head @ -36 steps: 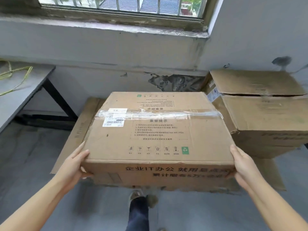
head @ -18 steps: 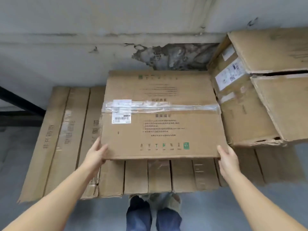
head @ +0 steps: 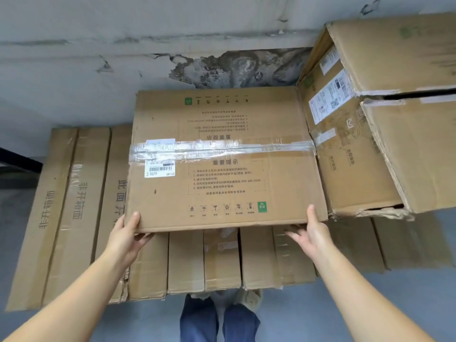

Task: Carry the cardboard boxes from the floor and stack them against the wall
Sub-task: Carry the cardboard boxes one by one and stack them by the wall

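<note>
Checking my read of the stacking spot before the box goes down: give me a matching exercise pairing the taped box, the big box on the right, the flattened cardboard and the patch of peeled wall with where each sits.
Things:
1. Taped brown cardboard box with barcode label
2. Large open-seamed brown cardboard box
3. Flattened cardboard sheets
4. Dark patch of peeled wall

Places:
A. Spread on the floor by the wall
B. Behind the taped box's far edge
C. Held by left hand and right hand
D. Right of the held box

Pairs: 1-C, 2-D, 3-A, 4-B
</note>
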`<state>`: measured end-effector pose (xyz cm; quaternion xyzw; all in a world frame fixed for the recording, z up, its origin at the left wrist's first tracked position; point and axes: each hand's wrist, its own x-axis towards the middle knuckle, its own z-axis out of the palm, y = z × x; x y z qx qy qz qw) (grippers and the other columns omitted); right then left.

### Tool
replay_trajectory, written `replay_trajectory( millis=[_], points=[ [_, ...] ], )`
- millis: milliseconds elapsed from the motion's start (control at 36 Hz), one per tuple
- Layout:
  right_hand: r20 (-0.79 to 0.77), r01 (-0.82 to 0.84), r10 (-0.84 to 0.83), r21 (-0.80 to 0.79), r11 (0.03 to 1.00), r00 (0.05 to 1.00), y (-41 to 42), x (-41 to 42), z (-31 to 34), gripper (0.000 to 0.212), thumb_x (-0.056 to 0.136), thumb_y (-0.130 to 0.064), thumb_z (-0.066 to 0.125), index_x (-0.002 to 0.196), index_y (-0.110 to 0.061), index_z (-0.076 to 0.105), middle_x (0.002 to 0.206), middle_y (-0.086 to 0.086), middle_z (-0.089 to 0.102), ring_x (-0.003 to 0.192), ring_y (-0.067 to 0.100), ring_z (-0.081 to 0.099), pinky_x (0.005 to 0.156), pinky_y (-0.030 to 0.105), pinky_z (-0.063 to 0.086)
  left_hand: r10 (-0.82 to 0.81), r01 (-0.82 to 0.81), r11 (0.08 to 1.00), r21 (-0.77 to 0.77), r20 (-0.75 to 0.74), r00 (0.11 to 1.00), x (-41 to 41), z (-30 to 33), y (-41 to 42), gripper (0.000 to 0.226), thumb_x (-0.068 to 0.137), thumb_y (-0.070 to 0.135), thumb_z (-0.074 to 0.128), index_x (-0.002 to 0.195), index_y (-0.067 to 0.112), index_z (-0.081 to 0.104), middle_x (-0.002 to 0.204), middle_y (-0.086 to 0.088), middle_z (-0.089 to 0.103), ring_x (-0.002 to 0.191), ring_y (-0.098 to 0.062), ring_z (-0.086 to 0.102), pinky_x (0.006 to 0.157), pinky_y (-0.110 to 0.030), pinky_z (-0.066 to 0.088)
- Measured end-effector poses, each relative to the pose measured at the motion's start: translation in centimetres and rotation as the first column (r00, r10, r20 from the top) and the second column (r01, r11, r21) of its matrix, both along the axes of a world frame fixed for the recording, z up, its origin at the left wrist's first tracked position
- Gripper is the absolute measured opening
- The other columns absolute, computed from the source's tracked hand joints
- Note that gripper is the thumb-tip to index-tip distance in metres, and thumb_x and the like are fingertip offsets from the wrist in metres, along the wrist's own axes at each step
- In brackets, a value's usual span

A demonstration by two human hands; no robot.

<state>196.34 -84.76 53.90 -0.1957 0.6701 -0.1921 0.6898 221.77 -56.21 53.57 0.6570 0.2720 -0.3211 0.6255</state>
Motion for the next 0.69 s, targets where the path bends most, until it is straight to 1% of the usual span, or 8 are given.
replay_trajectory(
  millis=[194,306,389,444,500,556,611,694],
  points=[
    [-0.042,-0.091,0.090,-0.019,0.996,0.995,-1.1,0.1,-0.7,0.061,0.096,-0.042,0.045,0.142,-0.003,0.031,0.146,0.017,0.039,0.132,0.036,0.041,0.096,0.060,0.042,-0.025,0.024,0.999,0.046,0.015,1.000,-0.4,0.0,-1.3,0.046,0.101,0.019,0.045,0.145,0.008,0.033,0.138,-0.012,0.045,0.117,-0.029,0.049,0.102,-0.053,0.040],
    [-0.033,-0.097,0.097,0.002,0.995,0.995,-0.9,-0.2,0.0,0.061,0.097,-0.040,0.045,0.143,-0.003,0.029,0.148,0.019,0.036,0.133,0.040,0.039,0.100,0.061,0.040,-0.109,0.109,0.980,0.166,-0.008,0.994,-0.2,0.3,-1.0,0.050,0.100,0.028,0.048,0.145,0.011,0.033,0.144,-0.014,0.041,0.128,-0.038,0.043,0.098,-0.056,0.043],
    [-0.061,-0.128,0.130,0.037,0.991,0.990,-0.5,-0.7,1.2,0.063,0.098,-0.038,0.045,0.147,-0.004,0.024,0.154,0.019,0.026,0.136,0.042,0.035,0.098,0.059,0.042,-0.205,0.195,0.941,0.277,0.008,0.979,-0.3,1.7,-1.3,0.052,0.099,0.028,0.049,0.146,0.012,0.031,0.149,-0.012,0.034,0.134,-0.034,0.037,0.097,-0.053,0.044],
    [-0.105,-0.230,0.232,0.032,0.973,0.967,0.2,-1.3,2.7,0.064,0.099,-0.037,0.045,0.149,-0.004,0.022,0.155,0.019,0.023,0.135,0.040,0.037,0.094,0.055,0.045,-0.326,0.279,0.883,0.377,0.064,0.943,-0.4,3.3,-1.5,0.057,0.099,0.027,0.049,0.149,0.012,0.027,0.152,-0.008,0.031,0.135,-0.030,0.037,0.098,-0.049,0.044],
    [-0.162,-0.413,0.404,-0.026,0.910,0.900,1.3,-2.1,4.8,0.064,0.099,-0.038,0.045,0.150,-0.006,0.021,0.154,0.016,0.028,0.133,0.035,0.042,0.090,0.048,0.049,-0.460,0.363,0.811,0.459,0.119,0.880,-0.8,5.5,-1.5,0.056,0.098,0.027,0.051,0.148,0.013,0.029,0.151,-0.009,0.034,0.132,-0.029,0.040,0.101,-0.045,0.042],
    [-0.200,-0.574,0.545,-0.129,0.809,0.814,2.6,-2.9,7.6,0.063,0.099,-0.038,0.046,0.151,-0.011,0.022,0.152,0.011,0.033,0.132,0.028,0.044,0.091,0.042,0.049,-0.564,0.440,0.764,0.472,0.159,0.810,-1.5,8.0,-1.4,0.054,0.097,0.027,0.052,0.146,0.015,0.033,0.150,-0.011,0.037,0.133,-0.028,0.040,0.107,-0.047,0.038],
    [-0.221,-0.671,0.633,-0.265,0.693,0.742,4.0,-3.8,10.8,0.059,0.099,-0.033,0.046,0.150,-0.014,0.024,0.149,0.008,0.039,0.129,0.022,0.046,0.097,0.040,0.047,-0.626,0.506,0.752,0.422,0.218,0.749,-2.7,11.0,-1.3,0.048,0.098,0.025,0.052,0.143,0.018,0.039,0.146,-0.011,0.042,0.131,-0.024,0.043,0.109,-0.047,0.037],
    [-0.255,-0.727,0.708,-0.460,0.510,0.658,6.2,-5.5,15.4,0.054,0.097,-0.026,0.048,0.147,-0.020,0.029,0.140,0.001,0.048,0.117,0.006,0.052,0.104,0.037,0.043,-0.675,0.593,0.737,0.324,0.334,0.658,-5.3,16.0,-0.7,0.039,0.098,0.021,0.051,0.137,0.022,0.046,0.134,-0.004,0.052,0.121,-0.015,0.050,0.102,-0.038,0.043]
  ],
)
